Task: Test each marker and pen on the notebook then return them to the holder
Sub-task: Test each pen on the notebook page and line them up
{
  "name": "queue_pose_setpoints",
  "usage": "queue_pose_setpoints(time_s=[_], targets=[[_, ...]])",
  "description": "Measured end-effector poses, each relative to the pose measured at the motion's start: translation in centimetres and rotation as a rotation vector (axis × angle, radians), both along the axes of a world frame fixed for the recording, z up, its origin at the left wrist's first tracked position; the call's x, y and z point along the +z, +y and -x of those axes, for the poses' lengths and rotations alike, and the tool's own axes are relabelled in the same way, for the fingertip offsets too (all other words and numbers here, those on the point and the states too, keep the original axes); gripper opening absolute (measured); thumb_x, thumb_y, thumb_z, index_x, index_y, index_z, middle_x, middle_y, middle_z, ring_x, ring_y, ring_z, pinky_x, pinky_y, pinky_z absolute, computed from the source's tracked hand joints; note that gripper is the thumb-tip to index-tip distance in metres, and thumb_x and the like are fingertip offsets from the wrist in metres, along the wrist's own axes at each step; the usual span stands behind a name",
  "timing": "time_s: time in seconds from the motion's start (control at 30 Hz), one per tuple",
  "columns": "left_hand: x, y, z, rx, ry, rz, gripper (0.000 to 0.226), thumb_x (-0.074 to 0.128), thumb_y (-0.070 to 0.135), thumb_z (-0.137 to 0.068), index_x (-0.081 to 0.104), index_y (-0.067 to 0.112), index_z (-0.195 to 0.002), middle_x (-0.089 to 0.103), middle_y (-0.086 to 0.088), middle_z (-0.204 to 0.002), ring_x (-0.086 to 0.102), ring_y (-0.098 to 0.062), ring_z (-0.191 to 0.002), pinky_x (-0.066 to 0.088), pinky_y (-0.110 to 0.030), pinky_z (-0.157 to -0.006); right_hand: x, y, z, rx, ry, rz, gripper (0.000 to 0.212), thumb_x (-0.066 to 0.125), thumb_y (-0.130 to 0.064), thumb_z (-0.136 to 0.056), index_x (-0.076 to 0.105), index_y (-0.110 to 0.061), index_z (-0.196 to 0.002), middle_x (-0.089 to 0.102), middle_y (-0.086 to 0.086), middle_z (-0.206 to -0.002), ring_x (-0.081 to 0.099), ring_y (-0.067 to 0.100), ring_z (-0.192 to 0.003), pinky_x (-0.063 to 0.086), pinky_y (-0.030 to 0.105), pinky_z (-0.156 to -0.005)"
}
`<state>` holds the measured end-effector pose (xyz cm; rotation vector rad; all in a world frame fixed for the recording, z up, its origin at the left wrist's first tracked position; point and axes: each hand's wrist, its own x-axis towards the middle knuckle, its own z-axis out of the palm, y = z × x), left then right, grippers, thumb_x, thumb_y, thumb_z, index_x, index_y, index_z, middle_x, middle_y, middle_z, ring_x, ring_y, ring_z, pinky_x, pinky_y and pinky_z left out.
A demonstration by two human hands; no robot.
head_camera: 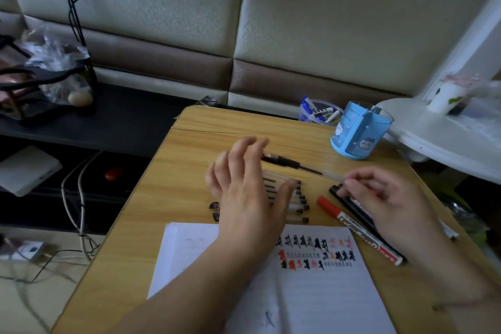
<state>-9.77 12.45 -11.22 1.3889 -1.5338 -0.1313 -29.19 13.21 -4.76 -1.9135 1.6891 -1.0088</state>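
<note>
An open notebook with rows of black, red and pink test marks lies at the near edge of the wooden table. Several clear pens lie in a row beyond it. My left hand hovers over them with fingers spread, holding nothing. My right hand pinches the end of a black-and-clear pen that points left above the row. A red marker and a black marker lie under my right hand. The blue holder stands at the far right.
A clear cup with blue-capped markers stands behind the holder. Two small dark caps lie left of the pens. A white shelf juts in at right. Cables and a dark bench lie off the table's left edge.
</note>
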Motion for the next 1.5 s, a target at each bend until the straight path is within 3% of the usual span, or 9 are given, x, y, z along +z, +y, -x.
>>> queue_pose_setpoints(time_s=[0.1, 0.23, 0.4, 0.53, 0.77, 0.9, 1.03, 1.27, 1.5], targets=[[0.1, 0.3, 0.2, -0.084, -0.211, 0.100, 0.032, 0.048, 0.051, -0.094, 0.065, 0.028, -0.109, 0.058, 0.010, -0.117, 0.043, -0.021, -0.118, 0.031, -0.053, -0.099, 0.4, 3.0, 1.2, 0.069, -0.406, -0.033, 0.026, 0.072, -0.048, -0.074, 0.070, -0.023, -0.081, 0.074, 0.003, -0.078, 0.066, 0.005, -0.064, 0.050, 0.015, -0.054], [0.4, 0.6, 0.6, -0.431, -0.385, 0.180, 0.038, 0.041, 0.043, -0.100, 0.067, 0.016, -0.094, 0.063, 0.003, -0.086, 0.056, -0.023, -0.080, 0.044, -0.042, -0.076, -0.6, 5.0, 1.2, 0.200, -0.725, -0.114, 0.049, 0.078, -0.063, -0.060, 0.068, -0.019, -0.078, 0.066, 0.014, -0.068, 0.061, 0.026, -0.063, 0.049, 0.033, -0.056], [0.7, 1.5, 0.7, -0.777, -0.457, 0.047, 0.021, 0.042, 0.032, -0.101, 0.060, 0.022, -0.094, 0.065, 0.003, -0.083, 0.060, -0.027, -0.072, 0.047, -0.040, -0.063, -3.0, 5.1, -0.5, 0.265, -0.656, -0.238, 0.028, 0.073, -0.030, -0.073, 0.059, -0.005, -0.077, 0.067, 0.015, -0.066, 0.061, 0.021, -0.059, 0.047, 0.025, -0.054], [0.9, 1.6, 0.5, -0.873, -0.409, 0.019, 0.019, 0.043, 0.040, -0.103, 0.061, 0.033, -0.103, 0.071, 0.009, -0.086, 0.065, -0.020, -0.067, 0.048, -0.036, -0.056, -2.9, 4.9, 0.7, 0.366, -0.602, -0.254, 0.015, 0.069, -0.025, -0.077, 0.060, -0.013, -0.075, 0.066, 0.012, -0.064, 0.063, 0.019, -0.061, 0.048, 0.026, -0.059], [0.6, 1.6, 0.3, -0.775, -0.191, -0.068, 0.031, 0.040, 0.045, -0.095, 0.045, 0.033, -0.123, 0.049, 0.007, -0.061, 0.046, -0.005, -0.055, 0.039, -0.031, -0.055, -1.6, 5.3, 3.0, 0.301, -0.527, -0.209, 0.027, 0.074, -0.043, -0.077, 0.074, -0.022, -0.094, 0.075, 0.015, -0.088, 0.071, 0.028, -0.078, 0.057, 0.035, -0.062], [0.5, 1.4, 0.0, -0.730, -0.010, -0.125, 0.022, 0.035, 0.022, -0.100, 0.038, 0.028, -0.121, 0.053, 0.006, -0.083, 0.051, -0.015, -0.069, 0.043, -0.042, -0.064, -4.4, 6.3, 3.0, 0.063, -0.373, -0.037, 0.022, 0.073, -0.034, -0.069, 0.065, -0.013, -0.066, 0.065, 0.010, -0.054, 0.054, 0.014, -0.041, 0.043, 0.022, -0.040], [0.1, 1.2, 0.2, -0.726, 0.059, -0.160, 0.023, 0.040, 0.015, -0.099, 0.037, 0.025, -0.120, 0.061, 0.010, -0.095, 0.058, -0.012, -0.079, 0.047, -0.031, -0.069, -6.6, 6.1, 3.2, -0.055, -0.298, 0.115, 0.039, 0.068, -0.047, -0.079, 0.050, -0.022, -0.056, 0.047, 0.004, -0.042, 0.038, 0.009, -0.035, 0.030, 0.021, -0.037], [0.4, 1.3, 0.2, -0.745, 0.121, -0.223, 0.030, 0.050, 0.001, -0.098, 0.043, 0.030, -0.103, 0.067, 0.011, -0.097, 0.060, -0.017, -0.078, 0.050, -0.029, -0.071, -7.1, 5.7, 3.3, -0.063, -0.322, 0.105, 0.033, 0.065, -0.036, -0.079, 0.048, -0.021, -0.055, 0.044, 0.007, -0.044, 0.035, 0.008, -0.037, 0.028, 0.023, -0.038], [0.2, 1.1, 0.2, -0.729, 0.094, -0.213, 0.016, 0.052, 0.006, -0.098, 0.052, 0.020, -0.105, 0.066, 0.011, -0.091, 0.060, -0.012, -0.077, 0.042, -0.011, -0.067, -7.4, 5.4, 3.5, -0.068, -0.226, 0.125, 0.036, 0.068, -0.009, -0.084, 0.046, -0.012, -0.056, 0.046, 0.004, -0.044, 0.037, 0.007, -0.035, 0.030, 0.020, -0.036]])
